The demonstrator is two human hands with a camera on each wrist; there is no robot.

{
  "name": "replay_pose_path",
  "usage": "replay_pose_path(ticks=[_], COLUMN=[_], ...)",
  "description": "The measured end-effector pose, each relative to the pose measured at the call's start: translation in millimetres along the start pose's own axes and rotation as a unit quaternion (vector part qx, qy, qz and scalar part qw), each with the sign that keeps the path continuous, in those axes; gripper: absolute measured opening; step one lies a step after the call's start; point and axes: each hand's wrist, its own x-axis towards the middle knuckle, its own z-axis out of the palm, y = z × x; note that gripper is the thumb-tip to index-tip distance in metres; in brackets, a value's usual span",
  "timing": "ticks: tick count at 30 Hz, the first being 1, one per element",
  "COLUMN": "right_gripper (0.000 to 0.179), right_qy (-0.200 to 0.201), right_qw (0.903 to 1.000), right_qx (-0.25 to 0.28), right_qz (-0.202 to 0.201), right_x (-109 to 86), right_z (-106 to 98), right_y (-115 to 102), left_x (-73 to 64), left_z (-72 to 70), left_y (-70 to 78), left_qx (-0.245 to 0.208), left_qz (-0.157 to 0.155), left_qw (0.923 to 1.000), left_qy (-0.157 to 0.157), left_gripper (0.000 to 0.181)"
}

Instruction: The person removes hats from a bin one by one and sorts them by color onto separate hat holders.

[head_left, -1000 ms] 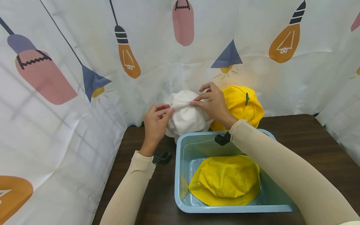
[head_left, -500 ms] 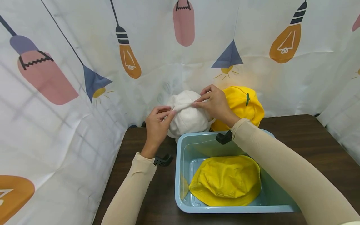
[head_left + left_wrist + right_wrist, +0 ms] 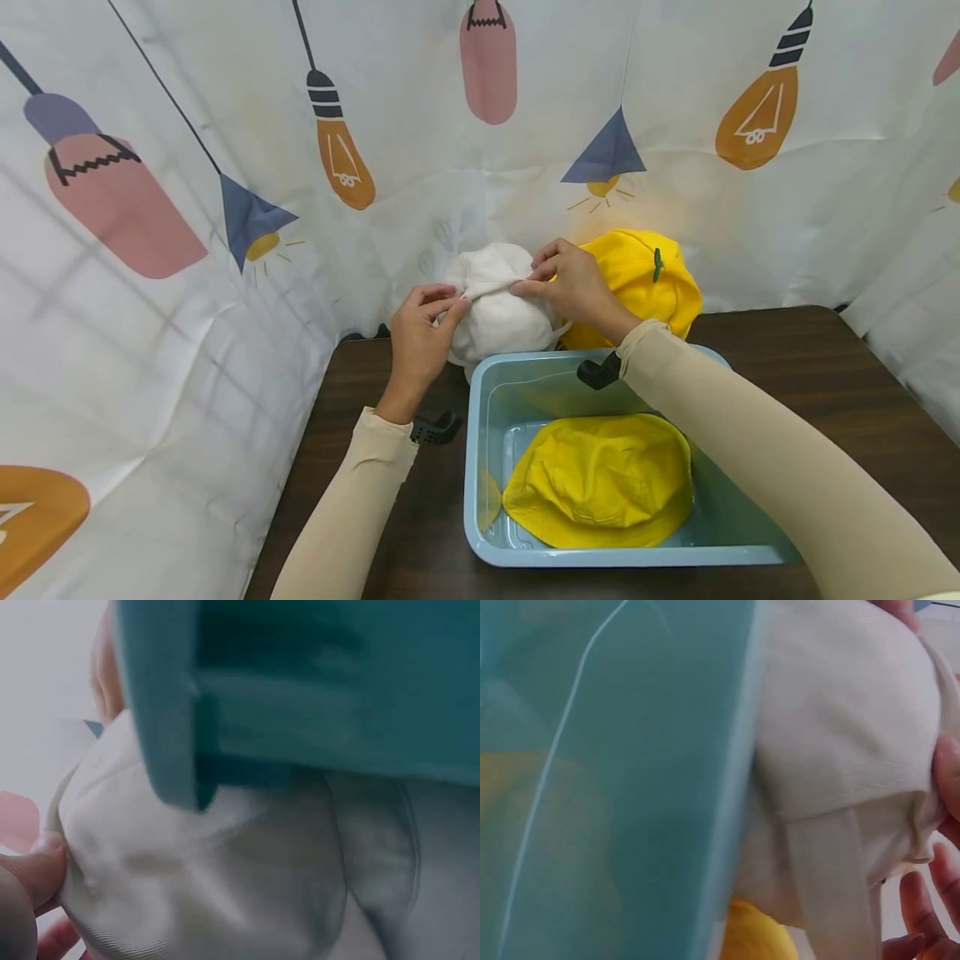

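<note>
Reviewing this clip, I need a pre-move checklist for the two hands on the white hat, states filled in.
1. Left hand pinching the white hat: ok.
2. Right hand pinching it too: ok.
3. White hat inside the blue tub: not ok, it sits behind.
4. Flat yellow hat lying within the tub: ok.
5. White hat clear of the sprouted yellow hat: cannot tell.

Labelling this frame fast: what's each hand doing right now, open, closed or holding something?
Left hand: holding the white hat, pinching its edge.
Right hand: holding the same hat, also pinching its edge.
</note>
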Motion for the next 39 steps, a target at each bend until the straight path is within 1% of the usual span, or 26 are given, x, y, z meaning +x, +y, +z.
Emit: replay_pose_path(ticks=[4, 8, 11, 14, 19, 22, 25, 28, 32, 39], right_gripper=[0.033, 0.030, 0.029, 0.030, 0.040, 0.050, 0.054, 0.054, 0.055, 0.055], right_qy=[-0.012, -0.017, -0.010, -0.001, -0.006, -0.013, -0.018, -0.032, -0.061, -0.096], right_qw=[0.9998, 0.9998, 0.9997, 0.9992, 0.9970, 0.9951, 0.9934, 0.9914, 0.9873, 0.9865], right_qx=[-0.012, -0.011, -0.011, -0.018, -0.047, -0.063, -0.072, -0.080, -0.100, -0.091], right_qz=[-0.012, -0.008, -0.017, -0.037, -0.061, -0.075, -0.088, -0.098, -0.107, -0.096], right_x=[-2.3, -4.4, -4.9, -4.8, -6.0, -9.9, -15.8, -20.1, -25.5, -45.9], right_z=[-1, -2, -1, 1, -1, -8, -17, -23, -28, -44], right_y=[-3, -2, 0, 0, -3, -6, -11, -14, -15, -16], left_x=[-0.8, -1.4, -1.5, -1.4, -1.6, -2.7, -3.7, -4.0, -3.7, -5.7], left_z=[0.4, 1.2, 1.3, 0.8, -0.1, -0.8, -1.1, -1.8, -3.2, -4.2], left_y=[-6.0, -9.9, -10.8, -10.5, -9.4, -8.5, -8.2, -7.7, -8.2, -9.8], left_qx=[0.011, 0.014, 0.019, 0.022, 0.014, 0.013, 0.011, 0.009, 0.011, 0.011], left_qz=[0.001, 0.003, 0.004, -0.002, -0.013, -0.019, -0.025, -0.027, -0.029, -0.032], left_qw=[0.9999, 0.9996, 0.9995, 0.9996, 0.9996, 0.9993, 0.9989, 0.9989, 0.9991, 0.9988], left_qy=[-0.012, -0.025, -0.025, -0.019, -0.022, -0.030, -0.038, -0.037, -0.028, -0.036], left_gripper=[0.023, 0.022, 0.023, 0.024, 0.027, 0.030, 0.031, 0.030, 0.030, 0.032])
